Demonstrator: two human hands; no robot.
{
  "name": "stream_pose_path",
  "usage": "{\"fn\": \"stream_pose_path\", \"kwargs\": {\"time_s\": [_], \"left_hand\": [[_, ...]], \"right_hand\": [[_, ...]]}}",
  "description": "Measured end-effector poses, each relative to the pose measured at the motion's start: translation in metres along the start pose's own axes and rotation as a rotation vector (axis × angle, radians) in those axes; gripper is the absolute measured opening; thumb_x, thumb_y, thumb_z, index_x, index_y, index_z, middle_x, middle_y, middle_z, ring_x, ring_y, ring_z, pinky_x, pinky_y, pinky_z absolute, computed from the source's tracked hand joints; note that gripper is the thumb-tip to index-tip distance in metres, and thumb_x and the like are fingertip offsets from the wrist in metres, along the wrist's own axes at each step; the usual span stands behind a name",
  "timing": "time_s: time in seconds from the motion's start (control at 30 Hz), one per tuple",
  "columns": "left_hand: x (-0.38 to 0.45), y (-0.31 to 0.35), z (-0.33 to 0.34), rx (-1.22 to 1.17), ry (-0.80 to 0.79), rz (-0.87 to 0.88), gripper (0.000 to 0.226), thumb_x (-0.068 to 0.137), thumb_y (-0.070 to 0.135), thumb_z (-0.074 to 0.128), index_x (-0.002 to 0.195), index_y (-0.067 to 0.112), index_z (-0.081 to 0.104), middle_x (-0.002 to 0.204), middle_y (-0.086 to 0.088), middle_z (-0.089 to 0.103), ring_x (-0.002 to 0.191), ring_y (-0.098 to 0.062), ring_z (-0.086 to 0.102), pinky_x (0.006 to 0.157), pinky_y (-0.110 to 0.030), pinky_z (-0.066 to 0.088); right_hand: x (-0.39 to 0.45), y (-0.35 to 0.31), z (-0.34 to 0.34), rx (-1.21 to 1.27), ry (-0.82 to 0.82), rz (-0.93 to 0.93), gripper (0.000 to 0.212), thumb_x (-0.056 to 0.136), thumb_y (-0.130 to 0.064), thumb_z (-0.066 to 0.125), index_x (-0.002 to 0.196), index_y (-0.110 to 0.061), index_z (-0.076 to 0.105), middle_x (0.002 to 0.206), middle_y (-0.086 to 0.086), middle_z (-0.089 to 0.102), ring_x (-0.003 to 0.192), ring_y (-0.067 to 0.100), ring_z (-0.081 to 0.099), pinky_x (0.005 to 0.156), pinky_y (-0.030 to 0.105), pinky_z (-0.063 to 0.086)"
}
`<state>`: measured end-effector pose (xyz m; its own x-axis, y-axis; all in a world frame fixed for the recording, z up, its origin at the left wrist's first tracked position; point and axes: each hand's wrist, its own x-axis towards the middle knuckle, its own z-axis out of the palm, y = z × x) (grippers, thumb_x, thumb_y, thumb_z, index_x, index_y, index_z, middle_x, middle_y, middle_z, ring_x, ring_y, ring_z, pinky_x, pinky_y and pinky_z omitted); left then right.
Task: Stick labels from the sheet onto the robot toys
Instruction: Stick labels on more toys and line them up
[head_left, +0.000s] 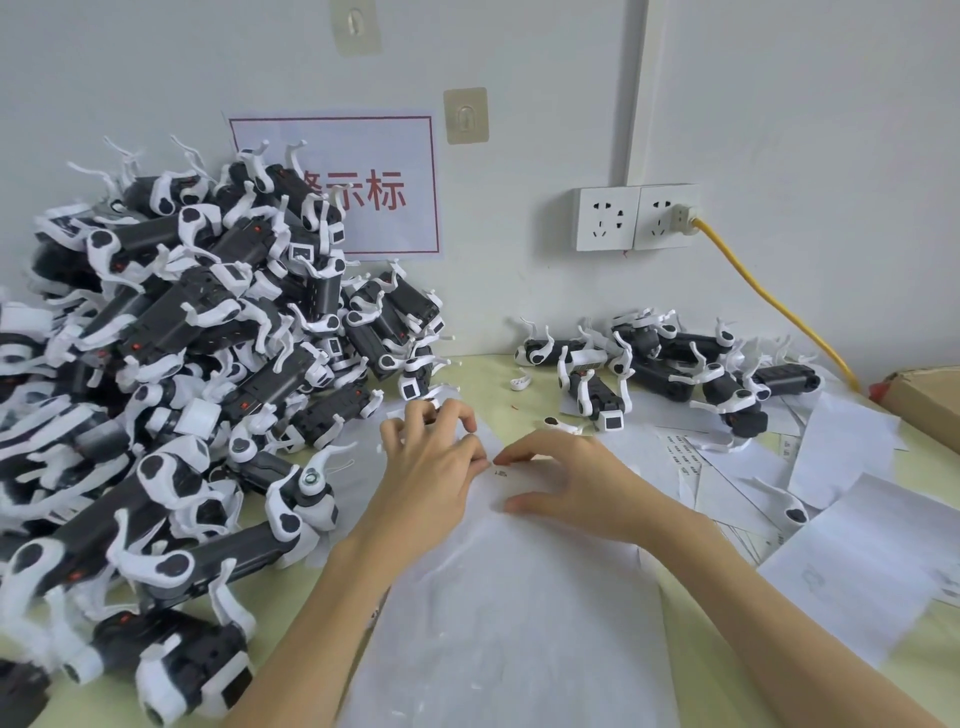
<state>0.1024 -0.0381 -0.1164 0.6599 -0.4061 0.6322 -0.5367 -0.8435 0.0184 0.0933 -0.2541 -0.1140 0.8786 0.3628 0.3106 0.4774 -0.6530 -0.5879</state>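
A white label sheet (519, 597) lies on the table in front of me. One small dark-printed label (502, 473) sits near its far end. My left hand (431, 457) is curled over the sheet's far left corner, thumb and forefinger pinched together on the sheet right beside that label. My right hand (566, 483) rests on the sheet with fingers spread, forefinger tip almost touching the left fingertips. A tall pile of black-and-white robot toys (182, 364) fills the left side. A smaller group of robot toys (675, 364) lies at the back right.
Loose paper sheets (857, 545) overlap at the right, with a stray toy part (795, 512) on them. A cardboard box (930, 410) sits at the far right edge. Wall sockets (636, 218) with a yellow cable (769, 296) and a red-framed sign (363, 192) are behind.
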Motion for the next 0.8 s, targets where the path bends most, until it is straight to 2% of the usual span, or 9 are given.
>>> {"fn": "stream_pose_path", "kwargs": {"time_s": [0.1,0.23,0.43,0.57,0.67,0.8], "left_hand": [[0.0,0.0,0.003,0.015,0.021,-0.025,0.015,0.096,0.021,0.076,0.084,0.018,0.068,0.118,-0.003,0.061,0.102,-0.037,0.053,0.078,-0.048,0.035],[0.001,0.0,0.004,0.017,0.031,-0.038,0.015,0.097,0.022,0.074,0.084,0.017,0.069,0.119,-0.004,0.061,0.103,-0.038,0.053,0.079,-0.041,0.022],[0.0,0.002,0.004,0.053,0.016,-0.016,0.017,0.096,0.02,0.075,0.081,0.015,0.069,0.117,-0.006,0.062,0.1,-0.038,0.054,0.078,-0.042,0.027],[0.0,0.002,0.005,0.068,0.009,-0.024,0.017,0.095,0.02,0.077,0.08,0.015,0.07,0.115,-0.006,0.062,0.099,-0.039,0.054,0.077,-0.04,0.023],[-0.001,0.0,0.005,0.06,0.007,-0.035,0.016,0.094,0.02,0.078,0.08,0.015,0.071,0.115,-0.005,0.062,0.1,-0.04,0.054,0.077,-0.04,0.021],[0.0,-0.001,0.006,0.062,0.01,-0.044,0.015,0.094,0.02,0.078,0.081,0.016,0.07,0.115,-0.005,0.062,0.101,-0.039,0.053,0.077,-0.041,0.023]], "right_hand": [[0.001,-0.001,0.009,-0.006,0.016,-0.003,0.032,0.086,-0.032,0.085,0.115,-0.029,0.071,0.102,-0.026,0.066,0.101,-0.005,0.058,0.085,0.008,0.041],[0.001,-0.002,0.013,-0.01,0.073,-0.019,0.022,0.093,-0.027,0.078,0.113,-0.02,0.074,0.102,-0.013,0.071,0.093,0.003,0.06,0.083,0.013,0.043],[0.002,-0.004,0.015,-0.045,0.115,-0.103,0.012,0.095,-0.015,0.076,0.105,-0.008,0.075,0.094,-0.005,0.062,0.085,0.01,0.052,0.08,0.011,0.039],[0.002,-0.004,0.016,-0.054,0.131,-0.141,0.01,0.095,-0.012,0.076,0.104,-0.007,0.077,0.092,-0.008,0.062,0.082,0.009,0.052,0.078,0.009,0.038],[0.001,-0.002,0.015,-0.017,0.142,-0.144,0.014,0.093,-0.013,0.078,0.107,-0.011,0.079,0.093,-0.016,0.067,0.083,-0.001,0.059,0.081,0.009,0.042],[0.001,-0.002,0.015,0.017,0.156,-0.131,0.017,0.092,-0.014,0.079,0.109,-0.015,0.079,0.101,-0.009,0.076,0.092,0.004,0.065,0.083,0.011,0.046]]}}
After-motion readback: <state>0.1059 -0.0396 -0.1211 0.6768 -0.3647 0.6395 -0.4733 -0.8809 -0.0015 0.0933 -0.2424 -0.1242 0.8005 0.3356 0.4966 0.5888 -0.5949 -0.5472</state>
